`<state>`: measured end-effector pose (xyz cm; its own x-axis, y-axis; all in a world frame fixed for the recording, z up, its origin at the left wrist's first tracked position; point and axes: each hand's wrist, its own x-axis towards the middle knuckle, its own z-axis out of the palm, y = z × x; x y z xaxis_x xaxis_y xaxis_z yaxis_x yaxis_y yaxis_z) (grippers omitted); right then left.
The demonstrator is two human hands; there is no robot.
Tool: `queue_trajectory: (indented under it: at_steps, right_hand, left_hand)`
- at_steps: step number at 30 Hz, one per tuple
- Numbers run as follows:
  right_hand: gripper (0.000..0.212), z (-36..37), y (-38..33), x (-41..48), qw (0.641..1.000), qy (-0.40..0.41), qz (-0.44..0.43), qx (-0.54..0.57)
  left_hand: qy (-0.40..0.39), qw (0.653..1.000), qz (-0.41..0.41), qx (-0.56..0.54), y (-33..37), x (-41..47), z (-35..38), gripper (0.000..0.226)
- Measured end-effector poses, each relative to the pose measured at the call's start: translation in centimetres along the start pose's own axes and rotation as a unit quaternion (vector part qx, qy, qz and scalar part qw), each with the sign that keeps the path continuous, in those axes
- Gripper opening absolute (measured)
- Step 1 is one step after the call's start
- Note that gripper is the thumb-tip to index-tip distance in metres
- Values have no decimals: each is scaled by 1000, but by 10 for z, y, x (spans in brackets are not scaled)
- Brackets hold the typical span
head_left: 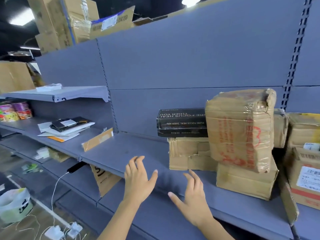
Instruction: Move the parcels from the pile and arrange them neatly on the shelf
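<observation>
At the front edge of the grey shelf (110, 151): left hand (138, 182) and right hand (192, 196) both empty, fingers spread and straight, palms down, side by side over the shelf; contact with it unclear. Just right of the hands, four parcels stacked in pairs on the shelf. Black box (181, 122) sits on a crumpled brown box (188, 153). Tall taped parcel (240, 129) stands slightly tilted on a low carton (245, 182). More cartons (304, 170) further right.

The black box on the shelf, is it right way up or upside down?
Upside down: the white lettering on the black box reads inverted. It lies flat on a brown carton.
</observation>
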<state>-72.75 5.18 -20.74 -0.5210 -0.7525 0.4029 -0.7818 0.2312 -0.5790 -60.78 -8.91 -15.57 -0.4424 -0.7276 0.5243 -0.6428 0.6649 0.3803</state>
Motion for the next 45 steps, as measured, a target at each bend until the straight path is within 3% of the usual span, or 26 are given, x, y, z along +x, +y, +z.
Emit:
queue_trajectory:
  at_steps: [6, 9, 11, 14, 18, 22, 26, 32, 36, 45]
  right_hand:
    - [96, 22, -9, 49, 994, 69, -33, -77]
    - [79, 34, -18, 86, 984, 132, -81, -88]
    - [73, 40, -25, 117, 968, 177, -142, -109]
    - [87, 35, -40, 165, 940, 258, -185, -124]
    - [78, 5, -41, 213, 881, 344, -268, -187]
    - [77, -11, -24, 229, 878, 366, -226, -209]
    - [73, -11, -12, 231, 883, 320, -204, -276]
    - [66, -4, -14, 231, 887, 305, -158, -309]
    - [57, -3, -19, 231, 887, 311, -148, -307]
    - [32, 2, -36, 228, 896, 338, -88, -274]
  left_hand:
    - [0, 998, 10, -63, -19, 49, 13, 74]
    - [5, 997, 18, -73, -24, 78, 12, 77]
    - [4, 996, 32, -79, -27, 99, 8, 78]
    - [-5, 992, 54, -110, -30, 137, 3, 78]
    - [-63, 959, 47, -273, -24, 193, 5, 81]
    - [-150, 885, 25, -441, -11, 223, 24, 96]
    - [-258, 862, 77, -431, -9, 234, 49, 108]
    - [-344, 810, 157, -449, -10, 247, 66, 101]
    - [-363, 781, 174, -477, -10, 257, 72, 101]
    - [-356, 763, 187, -506, -12, 253, 88, 118]
